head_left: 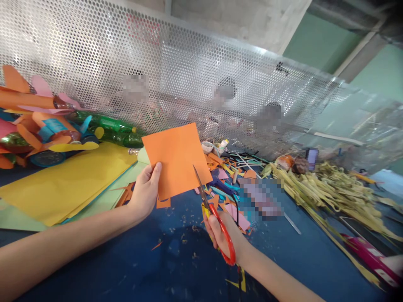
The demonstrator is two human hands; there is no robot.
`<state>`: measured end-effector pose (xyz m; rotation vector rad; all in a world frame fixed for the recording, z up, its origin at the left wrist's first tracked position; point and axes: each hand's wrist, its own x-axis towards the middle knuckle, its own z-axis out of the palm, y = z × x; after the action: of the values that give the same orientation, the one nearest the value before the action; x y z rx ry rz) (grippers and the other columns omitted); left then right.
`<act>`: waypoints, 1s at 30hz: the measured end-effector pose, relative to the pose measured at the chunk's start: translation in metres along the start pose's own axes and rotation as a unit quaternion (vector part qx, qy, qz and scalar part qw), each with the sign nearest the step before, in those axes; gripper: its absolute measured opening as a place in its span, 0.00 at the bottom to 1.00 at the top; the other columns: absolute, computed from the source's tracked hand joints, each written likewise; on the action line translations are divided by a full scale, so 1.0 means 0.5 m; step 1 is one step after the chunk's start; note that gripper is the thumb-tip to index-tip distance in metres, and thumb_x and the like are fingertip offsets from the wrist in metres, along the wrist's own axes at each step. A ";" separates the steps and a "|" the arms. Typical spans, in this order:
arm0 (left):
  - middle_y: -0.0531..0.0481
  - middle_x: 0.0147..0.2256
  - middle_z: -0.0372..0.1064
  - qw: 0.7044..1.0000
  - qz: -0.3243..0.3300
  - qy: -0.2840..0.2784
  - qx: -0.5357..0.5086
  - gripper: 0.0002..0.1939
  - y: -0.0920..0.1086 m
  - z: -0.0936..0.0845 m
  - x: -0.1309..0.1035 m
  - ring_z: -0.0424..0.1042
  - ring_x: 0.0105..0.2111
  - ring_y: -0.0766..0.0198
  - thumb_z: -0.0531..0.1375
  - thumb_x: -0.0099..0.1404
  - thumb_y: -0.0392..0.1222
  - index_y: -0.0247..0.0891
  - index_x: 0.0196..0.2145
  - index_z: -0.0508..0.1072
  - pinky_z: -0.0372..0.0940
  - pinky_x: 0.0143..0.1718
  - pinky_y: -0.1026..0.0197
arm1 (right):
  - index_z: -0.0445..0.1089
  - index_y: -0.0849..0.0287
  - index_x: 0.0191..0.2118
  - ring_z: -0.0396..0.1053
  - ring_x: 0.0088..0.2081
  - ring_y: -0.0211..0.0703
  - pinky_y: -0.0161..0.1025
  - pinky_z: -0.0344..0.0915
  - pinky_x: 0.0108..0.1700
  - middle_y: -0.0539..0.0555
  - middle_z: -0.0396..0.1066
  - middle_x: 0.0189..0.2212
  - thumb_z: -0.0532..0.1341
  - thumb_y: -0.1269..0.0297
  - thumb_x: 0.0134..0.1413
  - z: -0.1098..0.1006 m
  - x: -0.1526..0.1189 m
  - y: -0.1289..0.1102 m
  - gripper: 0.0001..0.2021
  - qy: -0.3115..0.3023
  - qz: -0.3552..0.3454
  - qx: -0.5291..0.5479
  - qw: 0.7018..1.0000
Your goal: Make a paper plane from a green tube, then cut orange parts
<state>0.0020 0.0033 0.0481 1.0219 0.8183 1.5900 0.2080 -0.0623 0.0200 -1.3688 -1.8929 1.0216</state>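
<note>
My left hand pinches the left edge of a square sheet of orange paper, thumb on the near face. The sheet is held up, tilted, above the blue table. A small orange piece shows at its lower left corner. In my right hand is a pair of scissors with red and yellow handles. Their pointed blades overlap the sheet's right part in view; whether they touch it I cannot tell.
Yellow and pale green sheets lie at the left, near bottles decorated with coloured paper. Paper scraps litter the blue table. Dried husks are piled at the right. A perforated metal screen stands behind, with people beyond.
</note>
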 end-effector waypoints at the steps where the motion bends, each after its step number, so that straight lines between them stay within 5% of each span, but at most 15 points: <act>1: 0.45 0.43 0.71 1.000 0.001 0.000 0.001 0.16 -0.001 0.000 0.000 0.71 0.41 0.57 0.55 0.61 0.48 0.39 0.45 0.69 0.70 0.36 0.60 | 0.52 0.56 0.21 0.54 0.13 0.32 0.32 0.48 0.15 0.46 0.51 0.14 0.42 0.41 0.56 0.000 0.000 0.000 0.24 0.000 -0.002 -0.003 1.000; 11: 0.46 0.44 0.70 1.000 0.004 -0.010 -0.007 0.15 -0.001 -0.002 0.001 0.71 0.41 0.59 0.54 0.62 0.47 0.40 0.44 0.69 0.69 0.37 0.62 | 0.50 0.56 0.15 0.56 0.10 0.34 0.32 0.50 0.13 0.46 0.49 0.10 0.40 0.36 0.52 0.004 -0.001 -0.019 0.29 0.003 0.018 -0.014 1.000; 17: 0.47 0.43 0.71 1.000 -0.007 -0.009 0.006 0.15 -0.011 -0.008 -0.001 0.71 0.40 0.59 0.54 0.62 0.49 0.40 0.44 0.69 0.69 0.38 0.60 | 0.61 0.58 0.24 0.66 0.28 0.42 0.39 0.63 0.31 0.56 0.67 0.24 0.39 0.44 0.58 -0.014 -0.007 -0.035 0.27 -0.033 -0.047 -0.044 0.997; 30: 0.46 0.45 0.69 0.998 -0.008 -0.052 0.037 0.16 -0.007 -0.002 -0.025 0.70 0.42 0.59 0.53 0.63 0.48 0.39 0.46 0.67 0.67 0.40 0.59 | 0.63 0.58 0.31 0.64 0.34 0.43 0.41 0.62 0.41 0.55 0.65 0.30 0.40 0.46 0.59 -0.020 -0.019 -0.028 0.24 -0.019 -0.088 -0.022 0.996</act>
<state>0.0039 -0.0079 0.0419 1.1395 0.8168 1.4893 0.2117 -0.0714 0.0368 -1.1902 -2.0353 0.9304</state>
